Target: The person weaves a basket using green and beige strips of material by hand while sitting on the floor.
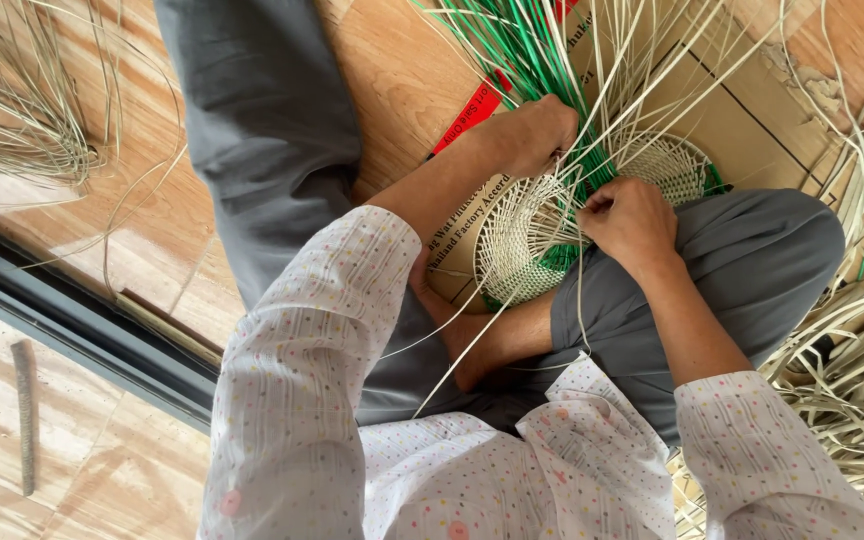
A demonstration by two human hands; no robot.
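A round, partly woven basket (527, 245) of pale cane with green strips rests on my crossed legs. Long green strips (517, 45) and pale strands (642, 60) stand up out of it, fanning away from me. My left hand (532, 135) is closed around strands at the basket's far rim. At the near rim my right hand (632, 220) pinches a thin pale strand, with its fingers curled tight. The two hands sit close together, on either side of the weave.
Flattened cardboard (742, 115) lies under the basket on a wooden floor. Loose pale reeds are heaped at the top left (22, 125) and along the right (852, 390). A dark sliding-door track (72, 320) crosses the left side, with a thin stick (24, 415) beyond it.
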